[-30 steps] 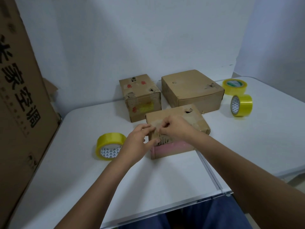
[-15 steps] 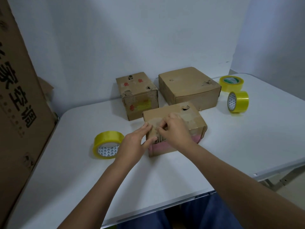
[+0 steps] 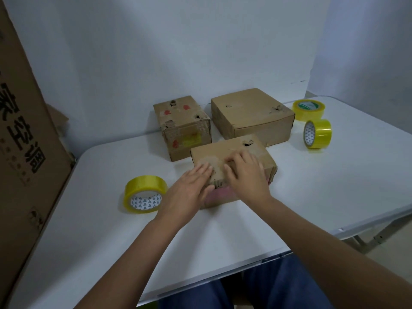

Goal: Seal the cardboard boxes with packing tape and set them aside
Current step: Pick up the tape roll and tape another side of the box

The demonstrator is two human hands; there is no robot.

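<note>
I am leaning over the white surface (image 3: 223, 237) with both hands on the near cardboard box (image 3: 263, 157), which is sitting just in front of me at the middle. My left hand (image 3: 189, 192) is lying flat with its fingers straight over the box's near left corner, the thumb reaching down the front face. My right hand (image 3: 247, 175) is resting spread on the lid, fingers straight, pinching nothing. I am pressing the top down; whether tape already lies under my palms I cannot tell.

The box is looking light and probably hollow: worn corrugated board, frayed along the near edge, with a torn hole near the far side of the lid. I judge the lid will give if I push in the middle, so I am keeping pressure near the edges. To move it I would be taking it by its two short sides.

To my left the nearest tape roll (image 3: 145, 194) is lying tilted, near the box but apart. Further back two more boxes, a small marked box (image 3: 182, 126) and a wide flat box (image 3: 252, 114), are standing side by side near the wall, apart from mine. Far right, a standing tape roll (image 3: 317, 133) and a flat tape roll (image 3: 308, 109) are waiting.
</note>
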